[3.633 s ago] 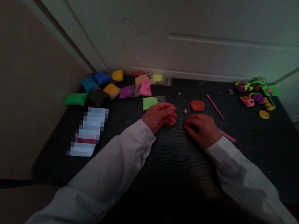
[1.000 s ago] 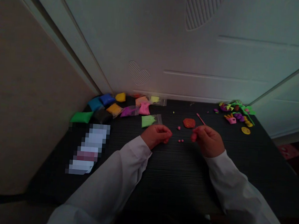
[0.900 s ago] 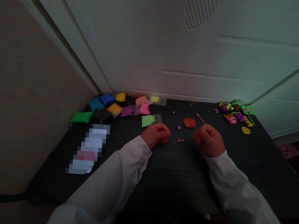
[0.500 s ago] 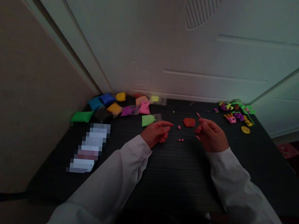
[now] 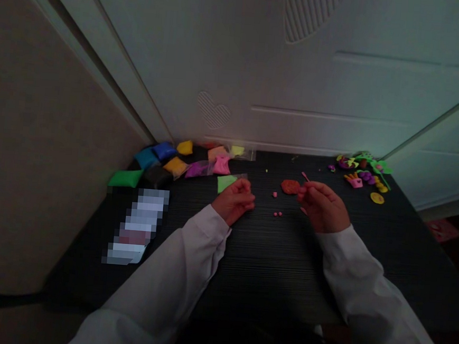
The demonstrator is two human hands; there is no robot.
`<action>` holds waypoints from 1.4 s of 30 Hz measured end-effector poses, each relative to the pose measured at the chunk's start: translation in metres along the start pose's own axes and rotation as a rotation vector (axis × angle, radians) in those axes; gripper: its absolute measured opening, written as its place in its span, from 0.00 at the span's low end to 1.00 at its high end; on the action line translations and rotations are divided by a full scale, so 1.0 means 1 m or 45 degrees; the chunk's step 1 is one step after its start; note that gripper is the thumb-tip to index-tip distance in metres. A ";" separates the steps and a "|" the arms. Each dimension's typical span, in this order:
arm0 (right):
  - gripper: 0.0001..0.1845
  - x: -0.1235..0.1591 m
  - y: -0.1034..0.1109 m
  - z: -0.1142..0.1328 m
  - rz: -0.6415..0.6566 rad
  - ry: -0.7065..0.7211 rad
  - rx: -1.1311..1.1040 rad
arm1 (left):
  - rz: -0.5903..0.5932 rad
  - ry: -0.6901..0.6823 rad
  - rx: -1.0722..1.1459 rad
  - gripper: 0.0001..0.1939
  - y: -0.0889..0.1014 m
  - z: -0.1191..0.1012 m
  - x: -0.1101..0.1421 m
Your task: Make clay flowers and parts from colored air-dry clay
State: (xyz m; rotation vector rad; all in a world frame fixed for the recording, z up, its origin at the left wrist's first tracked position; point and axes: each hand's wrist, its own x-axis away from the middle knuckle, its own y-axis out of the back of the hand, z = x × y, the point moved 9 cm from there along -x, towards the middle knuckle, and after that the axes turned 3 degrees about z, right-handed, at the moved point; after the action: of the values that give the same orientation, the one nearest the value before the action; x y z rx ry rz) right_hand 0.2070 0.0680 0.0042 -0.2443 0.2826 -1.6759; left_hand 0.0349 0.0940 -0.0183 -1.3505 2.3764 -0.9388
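My left hand (image 5: 234, 200) is closed beside the light green clay packet (image 5: 226, 183), its fingers curled together; whatever they hold, if anything, is hidden. My right hand (image 5: 324, 206) is pinched shut at the right of a flat reddish-orange clay disc (image 5: 290, 187); I cannot make out anything between its fingertips. Pink stick-like pieces show past that hand, one (image 5: 305, 176) above it and another (image 5: 304, 211) partly covered below. Between my hands lie a small pink lump (image 5: 275, 194) and two tiny pink balls (image 5: 277, 214).
Several coloured clay packets, such as a pink one (image 5: 222, 164) and a green one (image 5: 125, 177), line the dark table's back left. A blurred-out phone-like slab (image 5: 139, 228) lies at left. Finished clay figures (image 5: 354, 180) and a yellow disc (image 5: 377, 198) sit at back right.
My left hand has drawn slightly left and its outstretched index finger has curled in. The right hand has barely shifted, staying pinched near the disc.
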 end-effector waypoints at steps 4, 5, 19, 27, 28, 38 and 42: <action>0.08 0.001 -0.004 -0.005 0.006 -0.059 -0.073 | -0.006 0.013 0.024 0.09 0.001 0.003 -0.001; 0.07 0.001 -0.004 -0.005 0.006 -0.062 -0.084 | -0.006 0.016 0.033 0.09 0.001 0.004 -0.002; 0.10 0.005 -0.015 -0.015 0.145 -0.197 -0.096 | -0.116 0.116 0.017 0.09 0.014 0.011 -0.003; 0.08 0.005 -0.023 -0.009 0.269 -0.090 -0.174 | -0.134 0.112 0.027 0.07 0.014 0.011 -0.003; 0.09 0.005 -0.024 -0.007 0.278 -0.065 -0.192 | -0.136 0.111 0.029 0.07 0.014 0.011 -0.003; 0.07 0.004 -0.015 -0.016 0.155 -0.140 -0.130 | -0.128 0.110 0.025 0.08 0.014 0.011 -0.004; 0.15 0.003 -0.023 -0.009 0.241 -0.063 -0.184 | -0.133 0.109 0.024 0.07 0.014 0.011 -0.003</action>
State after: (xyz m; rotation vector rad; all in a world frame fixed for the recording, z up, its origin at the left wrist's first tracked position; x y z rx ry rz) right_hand 0.1824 0.0681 0.0033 -0.3555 0.3785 -1.4625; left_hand 0.0330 0.0973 -0.0356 -1.4680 2.3718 -1.0655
